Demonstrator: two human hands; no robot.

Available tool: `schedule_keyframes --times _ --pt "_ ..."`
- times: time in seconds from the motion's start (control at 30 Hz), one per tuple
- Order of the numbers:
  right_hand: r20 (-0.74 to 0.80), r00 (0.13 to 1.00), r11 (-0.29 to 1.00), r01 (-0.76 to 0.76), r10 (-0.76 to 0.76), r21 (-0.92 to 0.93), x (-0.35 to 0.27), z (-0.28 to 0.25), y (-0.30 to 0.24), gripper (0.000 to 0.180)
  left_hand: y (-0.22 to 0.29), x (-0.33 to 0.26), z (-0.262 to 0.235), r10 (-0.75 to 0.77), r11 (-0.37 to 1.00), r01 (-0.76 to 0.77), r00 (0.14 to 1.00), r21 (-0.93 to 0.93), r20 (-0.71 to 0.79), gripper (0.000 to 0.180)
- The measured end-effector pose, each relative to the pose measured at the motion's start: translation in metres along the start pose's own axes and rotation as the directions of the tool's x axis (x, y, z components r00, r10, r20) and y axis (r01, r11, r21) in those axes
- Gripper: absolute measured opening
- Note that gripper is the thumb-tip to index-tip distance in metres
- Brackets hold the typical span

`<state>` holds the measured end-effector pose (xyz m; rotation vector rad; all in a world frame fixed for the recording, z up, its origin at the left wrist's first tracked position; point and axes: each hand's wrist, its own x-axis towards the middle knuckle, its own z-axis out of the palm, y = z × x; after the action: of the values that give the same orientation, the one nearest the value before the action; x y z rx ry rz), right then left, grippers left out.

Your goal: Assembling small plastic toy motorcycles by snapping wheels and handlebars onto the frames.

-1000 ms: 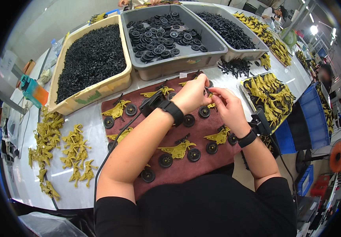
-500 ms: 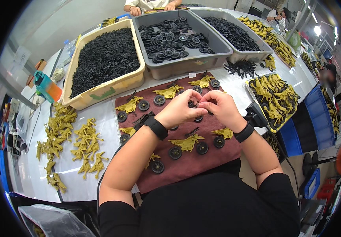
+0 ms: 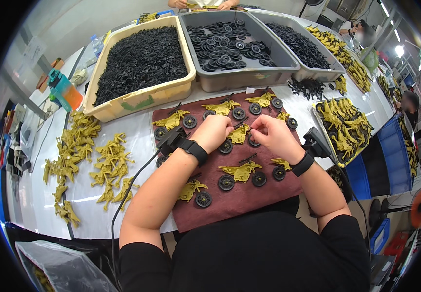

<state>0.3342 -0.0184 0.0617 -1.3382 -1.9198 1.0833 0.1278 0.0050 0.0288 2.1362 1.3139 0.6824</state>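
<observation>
A yellow toy motorcycle body [image 3: 240, 135] lies on the maroon cloth [image 3: 210, 214] between my hands, with a black spoked wheel [image 3: 225, 146] at its left end. My left hand [image 3: 214, 132] is closed, its fingertips beside the upper left of that body; whatever they hold is hidden. My right hand [image 3: 274, 138] pinches at the body's right end, right by another black wheel [image 3: 253, 141]. I cannot make out what lies between those fingertips. More yellow bodies with black wheels and thin black bars lie around, including one nearer me [image 3: 240, 172]. Both wrists wear black bands.
Behind the cloth stand a cream bin [image 3: 140, 104] of small black parts, a grey bin [image 3: 249, 78] of wheels and another grey bin [image 3: 334, 73]. Loose yellow bodies [image 3: 110, 165] lie left; a filled tray [image 3: 342, 129] stands right. A cable [image 3: 127, 202] hangs beside my left forearm.
My hands were together above the cloth; now they are apart and lower, either side of a yellow body. The whole view has shifted slightly.
</observation>
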Motion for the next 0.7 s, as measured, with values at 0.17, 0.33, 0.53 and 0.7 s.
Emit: schedule_keyframes --times 0.17,0.33,0.53,0.7 --pt "0.015 1.0 0.999 -0.009 0.01 -0.038 0.0 0.002 -0.012 0.013 -0.01 0.001 0.01 0.037 0.991 -0.039 0.999 0.129 0.018 0.014" --pt "0.052 0.981 0.898 0.194 -0.19 -0.395 -0.001 0.0 -0.016 0.013 -0.01 0.004 0.011 0.018 0.967 -0.033 0.998 0.252 0.058 0.016" --pt "0.089 0.995 0.97 0.063 -0.042 -0.235 0.001 0.005 -0.017 0.012 -0.01 0.003 0.011 -0.022 0.968 0.004 0.997 0.249 0.072 0.017" --pt "0.106 0.894 0.733 0.421 -0.436 -0.534 0.004 0.01 0.009 0.011 -0.012 0.007 0.013 -0.005 0.967 -0.014 0.997 0.254 0.075 0.017"
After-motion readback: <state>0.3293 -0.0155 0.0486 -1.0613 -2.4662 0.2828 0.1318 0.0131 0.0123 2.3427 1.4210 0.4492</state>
